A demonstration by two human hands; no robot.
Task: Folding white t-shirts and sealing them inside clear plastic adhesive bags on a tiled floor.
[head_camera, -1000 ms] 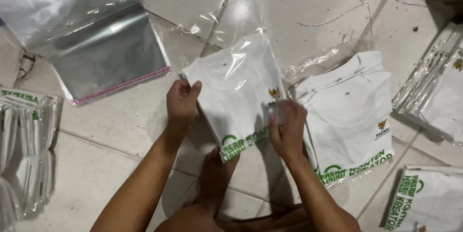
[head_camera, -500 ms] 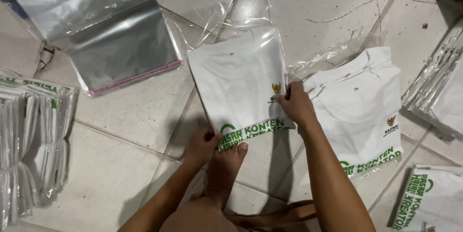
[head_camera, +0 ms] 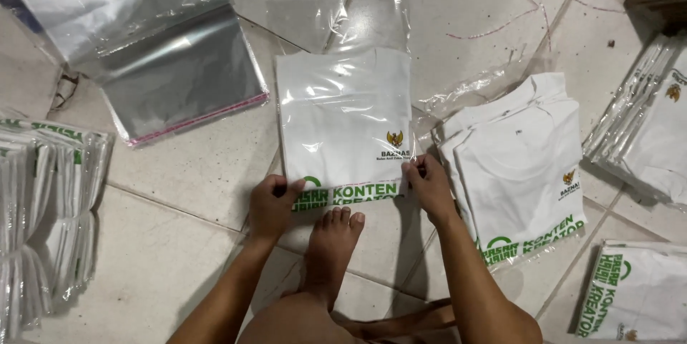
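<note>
- our left hand (head_camera: 270, 204) pinches the near left corner of the bagged shirt (head_camera: 345, 119), and our right hand (head_camera: 428, 185) pinches the near right corner
- the bagged shirt lies flat on the tiled floor (head_camera: 179, 172), just ahead of our bare foot (head_camera: 336, 244), with the bag's empty flap (head_camera: 358, 22) stretched out at the far end
- we judge it light, soft and floppy, and the clear film slippery, so the corners and side edges look like the best holds
- open floor lies to its left; a stack of folded shirts (head_camera: 522, 172) sits just beside it on the right, empty clear bags (head_camera: 164, 72) at the far left, and packed shirts (head_camera: 43, 208) at the left edge
</note>
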